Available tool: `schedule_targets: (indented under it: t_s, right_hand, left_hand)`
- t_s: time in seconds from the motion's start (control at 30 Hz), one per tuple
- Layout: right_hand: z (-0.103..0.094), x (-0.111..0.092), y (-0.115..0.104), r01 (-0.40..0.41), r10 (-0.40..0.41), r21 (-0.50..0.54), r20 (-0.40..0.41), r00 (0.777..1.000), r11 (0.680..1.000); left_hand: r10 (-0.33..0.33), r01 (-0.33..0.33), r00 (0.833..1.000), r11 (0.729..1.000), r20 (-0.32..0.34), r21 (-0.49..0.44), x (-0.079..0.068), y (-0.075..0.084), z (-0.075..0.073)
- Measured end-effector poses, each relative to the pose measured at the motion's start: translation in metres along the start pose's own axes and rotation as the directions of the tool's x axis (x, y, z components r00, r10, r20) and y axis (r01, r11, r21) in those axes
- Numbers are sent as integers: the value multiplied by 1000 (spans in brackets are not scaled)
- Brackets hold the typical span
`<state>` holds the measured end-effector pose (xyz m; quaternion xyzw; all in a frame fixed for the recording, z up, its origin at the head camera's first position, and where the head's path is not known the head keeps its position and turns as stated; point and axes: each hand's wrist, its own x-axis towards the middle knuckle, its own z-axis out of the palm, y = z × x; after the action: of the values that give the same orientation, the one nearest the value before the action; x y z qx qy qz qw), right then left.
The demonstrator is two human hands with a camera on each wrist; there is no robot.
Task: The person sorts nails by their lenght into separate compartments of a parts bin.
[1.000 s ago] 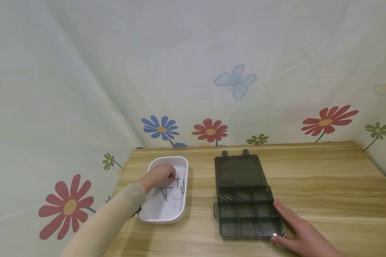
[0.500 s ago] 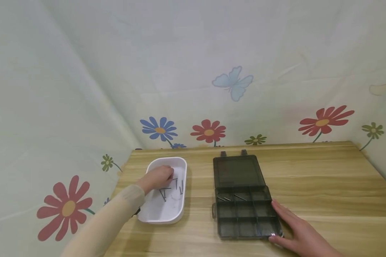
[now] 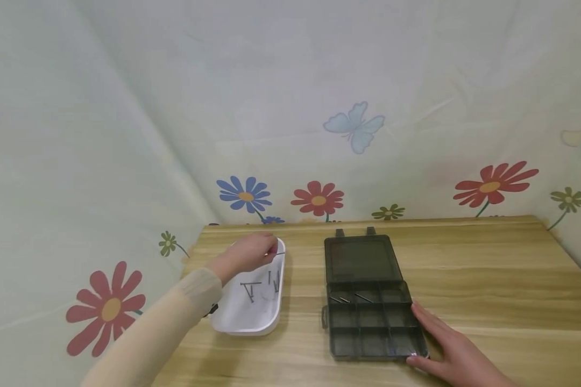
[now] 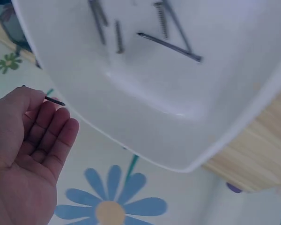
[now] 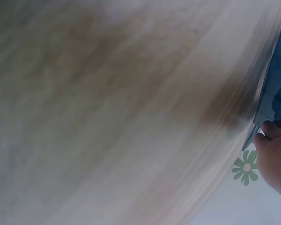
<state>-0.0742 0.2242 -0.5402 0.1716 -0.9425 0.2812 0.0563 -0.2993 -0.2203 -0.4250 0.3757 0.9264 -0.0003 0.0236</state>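
Note:
My left hand [image 3: 247, 255] is above the far end of a white tray [image 3: 244, 325]. Between its thumb and fingertips it pinches a thin dark nail [image 4: 55, 100], whose pointed tip sticks out beside the tray's rim in the left wrist view. Inside the tray lie several loose nails [image 4: 168, 46] and threaded screws [image 4: 119, 37]. A dark see-through compartment box [image 3: 374, 318] lies with its lid laid back. My right hand [image 3: 452, 349] holds that box at its near right corner, thumb in front, fingers along the side.
Several nails or screws [image 3: 364, 297] lie in the box's far row of compartments. The box's lid [image 3: 363, 259] rests flat on the wooden table [image 3: 503, 274] behind it. A flower-printed cloth [image 3: 290, 107] rises behind the table and along its left side.
My left hand has lifted from inside the tray and shifted up and right, with the nail in its fingers. My right hand stays at the box's corner.

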Motion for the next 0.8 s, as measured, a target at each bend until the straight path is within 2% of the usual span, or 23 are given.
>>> schedule_targets:
  t_s: [0.13,0.27,0.5,0.8]
  right_hand:
    - [0,-1,0,9,-9,-4,-9,1000,1000]
    - [0,0,-1,1,-1,2,5,1000,1000]
    - [0,-1,1,8,-8,5,0,1000,1000]
    - [-1,0,1,7,-7,11,20,1000,1000]
  left_hand:
    - [36,-35,999,999,6,-25,7,23,-14]
    - [76,-75,997,997,12,-35,19,45,-19]
    - [115,-113,993,991,21,-71,39,79,-17]
    - [201,-199,979,978,25,-68,56,116,-13]
